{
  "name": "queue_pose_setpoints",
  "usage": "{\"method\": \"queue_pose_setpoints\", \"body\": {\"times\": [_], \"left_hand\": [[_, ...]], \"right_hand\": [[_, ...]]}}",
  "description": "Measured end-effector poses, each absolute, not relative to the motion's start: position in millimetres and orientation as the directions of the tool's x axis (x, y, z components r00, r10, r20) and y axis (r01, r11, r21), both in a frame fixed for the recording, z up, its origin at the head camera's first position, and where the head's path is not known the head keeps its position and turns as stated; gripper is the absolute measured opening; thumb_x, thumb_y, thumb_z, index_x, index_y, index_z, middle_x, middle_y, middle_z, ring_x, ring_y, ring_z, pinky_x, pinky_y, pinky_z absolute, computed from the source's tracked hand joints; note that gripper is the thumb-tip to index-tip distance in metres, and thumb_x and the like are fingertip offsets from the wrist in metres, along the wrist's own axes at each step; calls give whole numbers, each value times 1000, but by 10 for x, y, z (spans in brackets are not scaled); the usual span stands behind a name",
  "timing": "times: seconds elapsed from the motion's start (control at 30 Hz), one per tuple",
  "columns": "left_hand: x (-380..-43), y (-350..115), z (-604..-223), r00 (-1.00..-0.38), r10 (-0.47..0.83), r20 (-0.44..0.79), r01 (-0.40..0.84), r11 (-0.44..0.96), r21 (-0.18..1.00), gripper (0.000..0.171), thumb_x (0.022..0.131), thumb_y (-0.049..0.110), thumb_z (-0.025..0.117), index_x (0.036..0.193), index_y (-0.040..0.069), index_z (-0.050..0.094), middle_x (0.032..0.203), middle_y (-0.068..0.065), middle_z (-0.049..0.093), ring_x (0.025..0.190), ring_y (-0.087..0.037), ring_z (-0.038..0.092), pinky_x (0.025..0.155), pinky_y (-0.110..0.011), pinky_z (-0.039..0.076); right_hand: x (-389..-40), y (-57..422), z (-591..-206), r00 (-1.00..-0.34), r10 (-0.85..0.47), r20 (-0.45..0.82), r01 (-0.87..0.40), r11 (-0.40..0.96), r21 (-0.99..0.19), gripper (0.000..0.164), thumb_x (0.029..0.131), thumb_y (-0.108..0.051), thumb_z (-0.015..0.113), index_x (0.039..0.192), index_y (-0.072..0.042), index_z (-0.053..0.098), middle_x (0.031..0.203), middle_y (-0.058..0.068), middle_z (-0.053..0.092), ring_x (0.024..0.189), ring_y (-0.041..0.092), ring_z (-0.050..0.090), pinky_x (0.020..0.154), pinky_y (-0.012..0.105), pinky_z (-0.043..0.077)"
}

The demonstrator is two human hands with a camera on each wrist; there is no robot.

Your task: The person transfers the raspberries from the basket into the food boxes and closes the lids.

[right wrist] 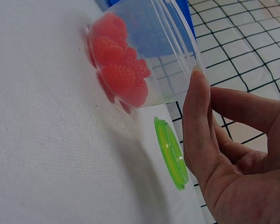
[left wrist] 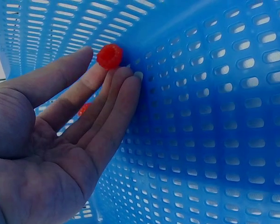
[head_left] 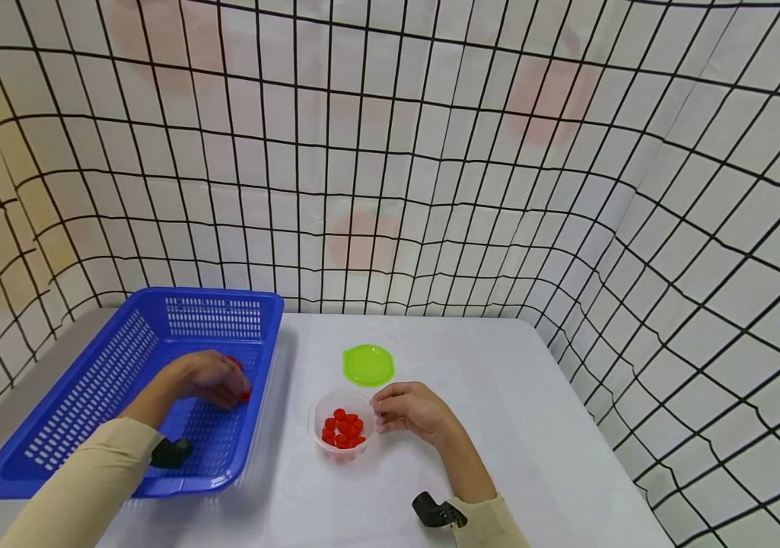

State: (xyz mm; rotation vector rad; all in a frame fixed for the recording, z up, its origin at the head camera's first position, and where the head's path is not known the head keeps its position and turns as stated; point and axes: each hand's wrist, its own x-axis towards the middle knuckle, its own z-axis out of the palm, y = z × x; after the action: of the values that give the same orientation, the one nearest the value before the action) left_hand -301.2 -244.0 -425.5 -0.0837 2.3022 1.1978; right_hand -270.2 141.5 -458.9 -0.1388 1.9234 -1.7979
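In the head view my left hand (head_left: 214,379) is down inside the blue basket (head_left: 269,335). Its fingers reach to a red raspberry (left wrist: 110,56) by the basket wall; in the left wrist view the thumb tip is just beside the berry, and the fingers look fairly straight. A second raspberry (left wrist: 84,109) shows partly behind those fingers. My right hand (head_left: 412,411) pinches the rim of a clear plastic cup (head_left: 317,407) between thumb and fingers. Several raspberries (right wrist: 119,70) lie in the bottom of this cup, which stands on the white table.
A green lid (head_left: 368,365) lies flat on the table (head_left: 499,396) behind the cup. Black netting (head_left: 431,202) over a pale wall rises along the back and both sides. The basket's slotted walls surround my left hand.
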Motion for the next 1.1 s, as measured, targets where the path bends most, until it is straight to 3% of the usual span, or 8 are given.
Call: {"method": "queue_pose_setpoints", "body": {"times": [0.7,1.1], "left_hand": [[-2992,-2390,-4265,-858,199,-474,-271,608,746,8,92,2,68,96,-4,70,91,-12,74,84,-24,71,83,-42,63],[-2998,-2372,-4182,-871,170,-461,-277,606,745,13,91,1,65,101,-5,71,94,-13,74,89,-27,72,84,-44,62]], "right_hand": [[-2709,1419,-4616,-868,-405,-287,264,113,-958,22,96,-10,66,108,8,67,82,5,68,71,17,67,74,30,63],[-2712,1418,-4607,-871,-402,-284,260,114,-959,23,96,-10,66,109,8,67,82,5,68,72,17,66,74,30,64]]}}
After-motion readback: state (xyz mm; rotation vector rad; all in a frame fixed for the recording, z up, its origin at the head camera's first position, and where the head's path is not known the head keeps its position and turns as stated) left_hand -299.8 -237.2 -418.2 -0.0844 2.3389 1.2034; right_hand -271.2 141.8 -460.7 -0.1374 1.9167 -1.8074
